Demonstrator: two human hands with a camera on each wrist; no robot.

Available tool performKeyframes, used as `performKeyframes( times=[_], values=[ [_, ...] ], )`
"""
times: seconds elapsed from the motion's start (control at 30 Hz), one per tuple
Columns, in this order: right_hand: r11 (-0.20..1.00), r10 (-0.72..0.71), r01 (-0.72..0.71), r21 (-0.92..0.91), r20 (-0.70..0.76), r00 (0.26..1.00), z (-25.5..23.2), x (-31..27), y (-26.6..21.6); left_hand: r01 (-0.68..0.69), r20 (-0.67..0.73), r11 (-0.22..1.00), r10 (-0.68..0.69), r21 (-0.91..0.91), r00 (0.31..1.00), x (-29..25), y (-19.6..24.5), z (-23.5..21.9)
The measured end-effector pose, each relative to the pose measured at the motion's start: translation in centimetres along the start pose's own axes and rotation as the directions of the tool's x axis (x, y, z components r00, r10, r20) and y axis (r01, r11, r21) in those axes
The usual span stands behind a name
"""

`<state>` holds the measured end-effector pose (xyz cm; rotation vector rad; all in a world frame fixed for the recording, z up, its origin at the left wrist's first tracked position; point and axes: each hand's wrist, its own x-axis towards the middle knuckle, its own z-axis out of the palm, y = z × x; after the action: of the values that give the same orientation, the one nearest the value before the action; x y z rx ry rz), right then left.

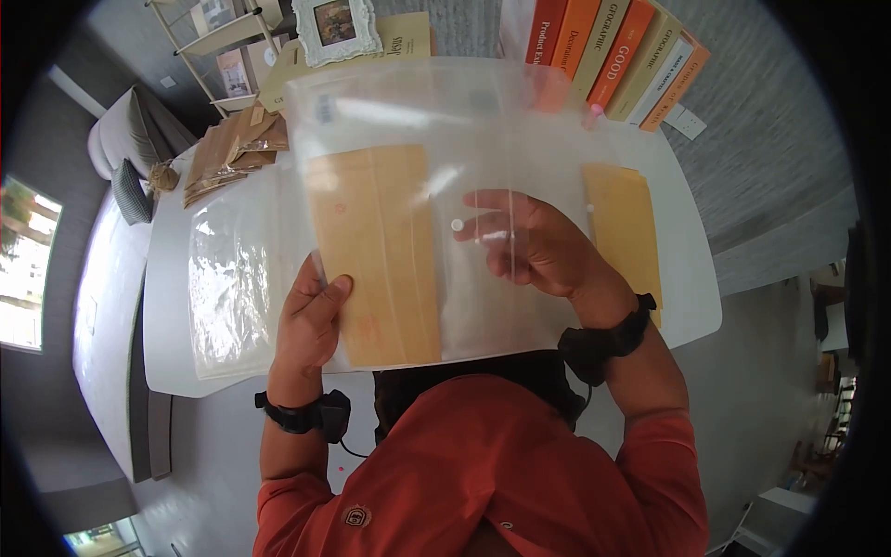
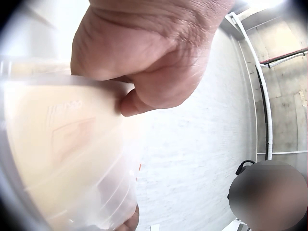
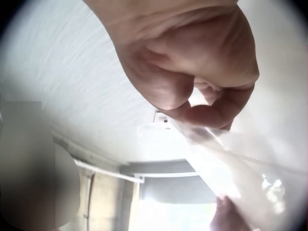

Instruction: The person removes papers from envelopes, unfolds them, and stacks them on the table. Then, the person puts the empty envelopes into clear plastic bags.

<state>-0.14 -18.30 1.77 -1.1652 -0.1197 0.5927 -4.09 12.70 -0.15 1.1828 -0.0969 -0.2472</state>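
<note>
My left hand (image 1: 316,311) grips the lower left edge of a clear plastic bag (image 1: 473,121), its thumb on the near face. Through the plastic shows a tan paper envelope (image 1: 380,260) with faint red print, also visible in the left wrist view as a pale envelope (image 2: 62,139) beside the left hand (image 2: 139,53). At the bag's right part is my right hand (image 1: 543,246), its fingers seen through the film. In the right wrist view the right hand (image 3: 192,67) pinches the plastic film between thumb and finger. A small white round button (image 1: 457,225) lies near its fingertips.
Another tan envelope (image 1: 624,232) lies on the white table (image 1: 687,288) at the right. More clear plastic bags (image 1: 232,288) lie at the left, with brown paper packets (image 1: 227,153) behind them. Upright books (image 1: 608,56) and a white picture frame (image 1: 336,28) stand at the back.
</note>
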Motion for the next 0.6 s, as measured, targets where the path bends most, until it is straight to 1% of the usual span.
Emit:
performKeyframes(
  times=[0.03, 0.07, 0.1, 0.13, 0.17, 0.23, 0.33, 0.37, 0.4, 0.43, 0.47, 0.5, 0.53, 0.57, 0.6],
  values=[
    [0.989, -0.013, 0.006, -0.15, -0.043, 0.999, 0.9, 0.3, -0.2, -0.008, -0.006, 1.0, 0.008, 0.018, 1.0, 0.0, 0.1, 0.3],
    [0.936, -0.055, 0.047, -0.349, -0.013, 0.998, 1.8, 0.8, -0.5, -0.026, -0.033, 1.0, 0.026, 0.018, 0.999, 0.0, 0.0, 0.6],
    [0.842, -0.093, 0.092, -0.532, 0.024, 0.995, 2.6, 1.4, -0.7, -0.044, -0.058, 0.999, 0.045, 0.017, 0.997, 0.1, -0.3, 0.8],
    [0.71, -0.122, 0.134, -0.691, 0.067, 0.99, 3.3, 1.9, -0.7, -0.062, -0.083, 0.998, 0.063, 0.014, 0.995, 0.1, -0.5, 1.0],
    [0.724, -0.201, 0.233, -0.649, 0.126, 0.972, 3.7, 2.7, -0.1, -0.056, -0.105, 0.998, 0.058, 0.024, 0.993, 0.1, -0.5, 1.4],
    [0.724, -0.353, 0.421, -0.546, 0.231, 0.907, 4.1, 4.0, 1.2, -0.042, -0.152, 0.998, 0.048, 0.039, 0.987, 0.0, -0.3, 1.9],
    [0.623, -0.316, 0.313, -0.716, 0.136, 0.939, 3.7, 2.6, -0.2, -0.151, -0.142, 0.964, 0.185, 0.219, 0.972, -0.3, -0.3, -0.7],
    [0.737, -0.314, 0.29, -0.61, 0.071, 0.947, 2.7, 2.0, -0.4, -0.169, -0.14, 0.958, 0.204, 0.231, 0.969, -0.9, 1.6, -1.2],
    [0.835, -0.297, 0.262, -0.484, 0.006, 0.955, 1.3, 1.1, -0.7, -0.21, -0.183, 0.939, 0.265, 0.272, 0.947, -1.5, 3.3, -2.7],
    [0.877, -0.288, 0.238, -0.417, -0.061, 0.956, 0.0, -0.7, -1.6, -0.275, -0.194, 0.912, 0.342, 0.304, 0.919, -2.2, 5.0, -5.0],
    [0.913, -0.334, 0.284, -0.292, -0.137, 0.933, 0.6, -2.9, -3.1, -0.281, -0.262, 0.868, 0.407, 0.41, 0.875, -3.2, 6.8, -7.7],
    [0.904, -0.367, 0.302, -0.303, -0.186, 0.912, -1.4, -4.6, -3.5, -0.275, -0.312, 0.838, 0.45, 0.47, 0.837, -4.1, 8.4, -10.9],
    [0.915, -0.394, 0.346, -0.206, -0.281, 0.875, -1.2, -6.4, -4.4, -0.219, -0.401, 0.836, 0.45, 0.503, 0.798, -4.8, 9.8, -13.7],
    [0.899, -0.419, 0.343, -0.272, -0.302, 0.857, -3.5, -8.0, -4.5, -0.137, -0.467, 0.842, 0.416, 0.521, 0.781, -5.2, 10.7, -16.0],
    [0.878, -0.446, 0.338, -0.339, -0.32, 0.836, -6.6, -9.8, -4.5, -0.02, -0.504, 0.817, 0.375, 0.577, 0.778, -5.5, 11.0, -18.6]
  ],
)
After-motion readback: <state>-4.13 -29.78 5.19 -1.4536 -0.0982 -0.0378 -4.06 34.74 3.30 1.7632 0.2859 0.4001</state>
